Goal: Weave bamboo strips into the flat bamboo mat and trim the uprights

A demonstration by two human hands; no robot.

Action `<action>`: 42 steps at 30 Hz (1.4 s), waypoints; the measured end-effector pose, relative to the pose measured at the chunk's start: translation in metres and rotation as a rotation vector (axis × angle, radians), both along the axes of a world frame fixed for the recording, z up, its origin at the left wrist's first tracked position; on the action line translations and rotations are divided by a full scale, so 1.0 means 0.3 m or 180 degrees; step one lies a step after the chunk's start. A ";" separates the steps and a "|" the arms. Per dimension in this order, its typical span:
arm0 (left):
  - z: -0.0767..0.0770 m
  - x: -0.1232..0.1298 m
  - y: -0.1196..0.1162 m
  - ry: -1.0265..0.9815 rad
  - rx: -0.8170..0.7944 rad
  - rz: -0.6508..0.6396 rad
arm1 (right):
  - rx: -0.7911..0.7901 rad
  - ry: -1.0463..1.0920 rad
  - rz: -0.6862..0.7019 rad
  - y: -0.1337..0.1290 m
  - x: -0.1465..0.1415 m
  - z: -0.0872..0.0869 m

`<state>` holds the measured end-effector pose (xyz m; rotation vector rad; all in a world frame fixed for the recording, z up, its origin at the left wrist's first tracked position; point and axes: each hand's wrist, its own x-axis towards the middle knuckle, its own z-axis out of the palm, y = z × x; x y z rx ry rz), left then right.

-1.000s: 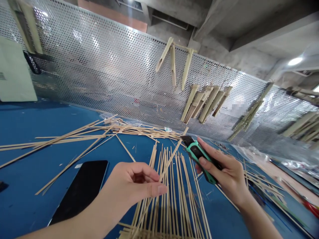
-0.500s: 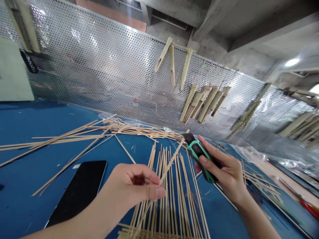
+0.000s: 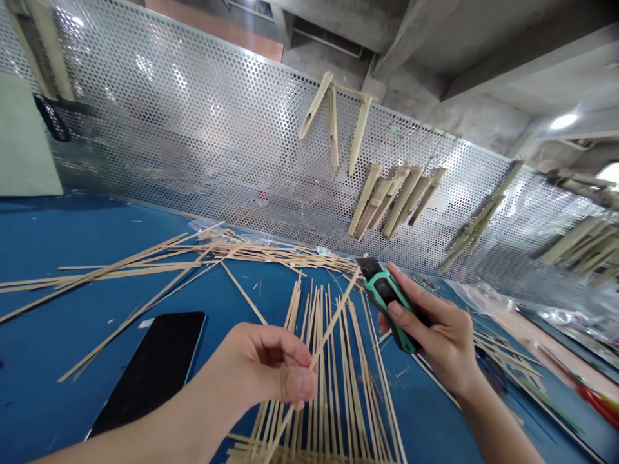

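Observation:
My left hand [image 3: 275, 364] pinches a thin bamboo strip [image 3: 334, 319] between thumb and forefinger. The strip slants up and to the right, its far end near the blade of a green and black utility knife [image 3: 387, 293]. Around that knife my right hand [image 3: 438, 332] is closed, with the thumb along its side. Whether the blade touches the strip I cannot tell. Beneath both hands lies a partly woven bamboo mat [image 3: 314, 451], its several loose strips fanning away from me across the blue table [image 3: 227, 293].
A black phone [image 3: 149, 367] lies left of my left arm. Loose bamboo strips [image 3: 120, 267] are heaped along the back and left. Behind stands a perforated metal panel [image 3: 217, 142] hung with bamboo pieces [image 3: 374, 200]. Plastic wrapping [image 3: 478, 296] and a red-handled tool [image 3: 597, 399] are at right.
My left hand has shifted slightly down and left along the strip, its fingers still pinched. The knife and my right hand have barely moved.

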<state>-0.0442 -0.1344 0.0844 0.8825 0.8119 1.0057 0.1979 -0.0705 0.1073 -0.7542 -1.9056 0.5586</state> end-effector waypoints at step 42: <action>0.002 -0.010 -0.012 0.0110 0.0265 0.0223 | 0.0376 -0.0618 0.0593 -0.025 -0.029 0.020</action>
